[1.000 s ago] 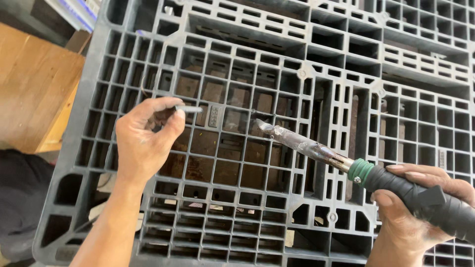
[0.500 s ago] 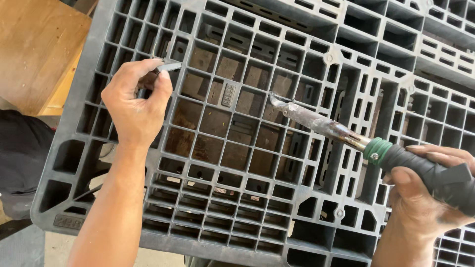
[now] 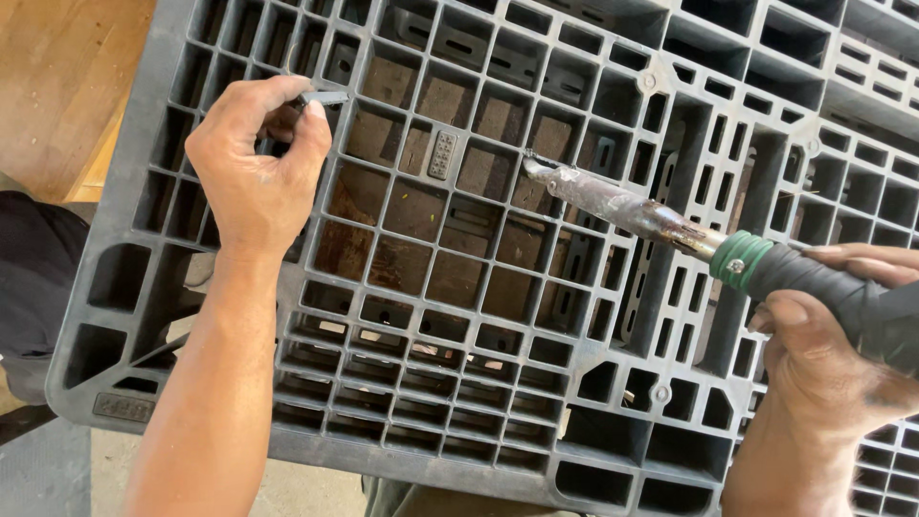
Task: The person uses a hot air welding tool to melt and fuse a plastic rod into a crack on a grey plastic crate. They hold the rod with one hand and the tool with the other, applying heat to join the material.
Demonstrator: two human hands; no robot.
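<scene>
We see our left hand (image 3: pixel 257 172) at about ten o'clock in the view, fingers curled and pinching a short thin grey strip (image 3: pixel 323 98) between thumb and forefinger; the strip pokes out toward one o'clock from the fingertips, just above the ribs of the dark grey plastic pallet (image 3: pixel 498 402). Our right hand (image 3: pixel 831 354) sits at four o'clock, clenched around the black handle of a soldering-iron-like heat tool (image 3: pixel 728 254). The tool has a green collar next to the grip and a long, scorched metal shaft that runs toward ten o'clock, its tip (image 3: pixel 532 168) resting at or just over a rib near the centre of the pallet; we cannot tell whether it touches. The two hands are well apart. The pallet's open grid fills most of the view, with brown surface showing through its cells. A wooden floor (image 3: pixel 67 86) lies at eleven o'clock beyond the pallet's edge, and dark cloth (image 3: pixel 33 278) at nine o'clock
</scene>
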